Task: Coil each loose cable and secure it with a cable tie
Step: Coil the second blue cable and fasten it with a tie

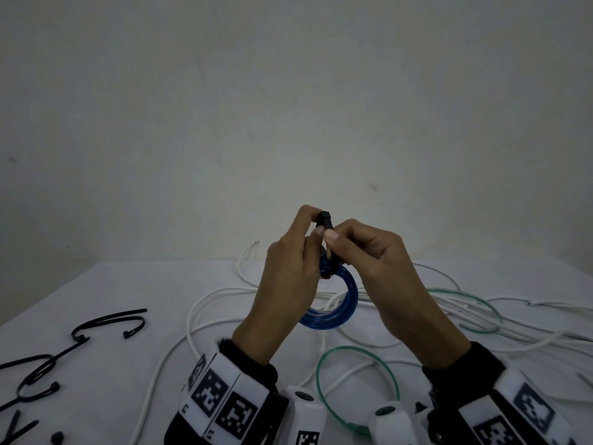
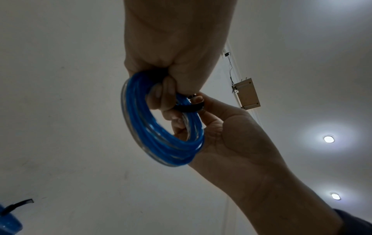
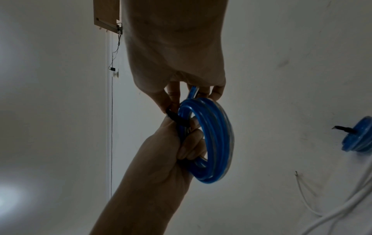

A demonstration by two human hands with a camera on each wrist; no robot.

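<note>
The left hand (image 1: 290,271) and the right hand (image 1: 369,261) meet in the air above the desk. Both pinch a black plastic cable tie (image 1: 325,224) looped round the top of a coiled translucent blue cable (image 1: 345,303), and fingers of the left hand also curl through the coil. The coil hangs between the palms, clear of the white cloth-covered desk (image 1: 106,284). Beneath and behind it sprawl loose white cables (image 1: 208,303) and a thin green cable (image 1: 324,364), their loops crossing directly under the wrists. Spare black cable ties (image 1: 109,322) lie well apart at the left. The desk's far edge meets a plain wall (image 1: 288,107) just beyond the tangle. In the right wrist view a second blue coil (image 3: 358,138), already tied, shows at the right.
</note>
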